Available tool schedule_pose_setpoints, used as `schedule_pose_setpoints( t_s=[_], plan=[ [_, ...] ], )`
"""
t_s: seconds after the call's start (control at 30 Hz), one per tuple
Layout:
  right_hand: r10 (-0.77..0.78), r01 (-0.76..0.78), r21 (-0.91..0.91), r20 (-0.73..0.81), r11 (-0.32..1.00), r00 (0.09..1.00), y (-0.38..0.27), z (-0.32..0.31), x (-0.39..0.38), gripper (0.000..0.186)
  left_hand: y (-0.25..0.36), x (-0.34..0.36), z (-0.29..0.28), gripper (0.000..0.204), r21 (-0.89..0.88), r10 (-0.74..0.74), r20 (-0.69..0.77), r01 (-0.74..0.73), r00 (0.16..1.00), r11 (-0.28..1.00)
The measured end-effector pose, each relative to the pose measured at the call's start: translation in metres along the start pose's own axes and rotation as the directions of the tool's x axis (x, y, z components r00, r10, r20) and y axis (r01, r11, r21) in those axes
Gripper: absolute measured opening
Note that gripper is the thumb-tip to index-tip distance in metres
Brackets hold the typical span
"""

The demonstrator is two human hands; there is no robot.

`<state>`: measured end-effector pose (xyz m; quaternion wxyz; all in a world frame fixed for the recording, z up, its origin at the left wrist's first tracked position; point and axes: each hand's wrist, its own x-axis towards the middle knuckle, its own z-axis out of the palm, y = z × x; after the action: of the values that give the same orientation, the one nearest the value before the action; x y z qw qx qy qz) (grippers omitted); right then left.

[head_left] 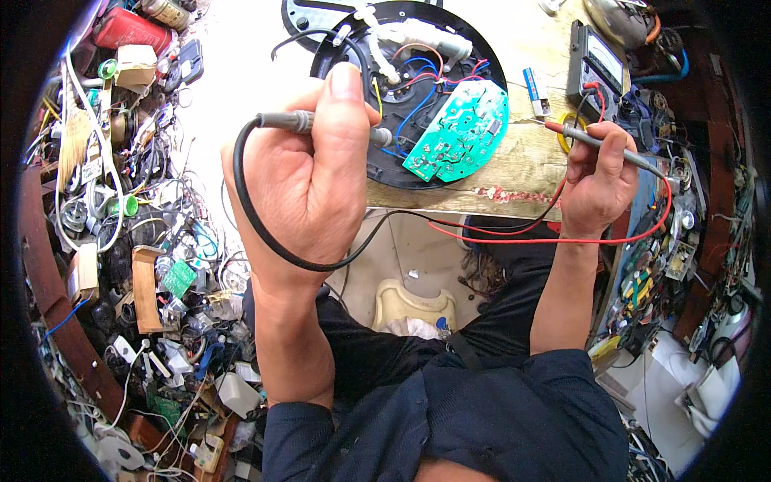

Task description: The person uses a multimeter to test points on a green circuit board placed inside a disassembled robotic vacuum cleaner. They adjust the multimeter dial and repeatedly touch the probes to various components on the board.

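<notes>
Left hand (301, 189): raised, pinched closed, thumb (341, 112) upright.
Left forearm (293, 337): bare, nearly vertical.
Right hand (598, 181): curled in a pinch, well apart from the left.
Right forearm (564, 297): bare, leaning slightly rightward.

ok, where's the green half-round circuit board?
Board: head view, right of upper centre, over the round black plastic housing, between left hand and right hand.

My left probe (285, 120): matt plastic. My right probe (604, 148): smooth plastic, metal-tipped. Leads (238, 165): smooth, rubbery-looking. Board (459, 132): glossy coating, dotted rough with solder. Base (482, 40): smooth plastic. Bench (530, 173): worn wood, grain showing. My sleeves (297, 434): matt, finely textured cloth
</notes>
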<state>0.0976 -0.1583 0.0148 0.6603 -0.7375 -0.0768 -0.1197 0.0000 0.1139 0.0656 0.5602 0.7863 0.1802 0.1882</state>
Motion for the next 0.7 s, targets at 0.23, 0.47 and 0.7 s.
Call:
schedule_pose_setpoints(
  t_s=[0.23, 0.47, 0.7],
  plan=[
    [0.004, -0.004, 0.011, 0.008, 1.0, 1.0, 0.0016, 0.0013, 0.0005, 0.034, 0.0007, -0.0007, -0.0031, 0.044, -0.033, -0.03, -0.032, 0.029, 0.999, 0.999],
    [-0.033, 0.033, -0.015, 0.01, 0.999, 0.999, 0.0027, 0.0019, 0.0014, 0.035, -0.0028, -0.0007, -0.0058, 0.05, 0.0, 0.017, -0.023, -0.017, 1.0, 1.0],
    [-0.035, 0.036, -0.016, 0.011, 0.999, 0.999, 0.003, -0.0001, 0.0017, 0.036, -0.0039, -0.0007, -0.0054, 0.05, -0.004, 0.012, -0.025, -0.012, 1.0, 1.0]
  ],
)
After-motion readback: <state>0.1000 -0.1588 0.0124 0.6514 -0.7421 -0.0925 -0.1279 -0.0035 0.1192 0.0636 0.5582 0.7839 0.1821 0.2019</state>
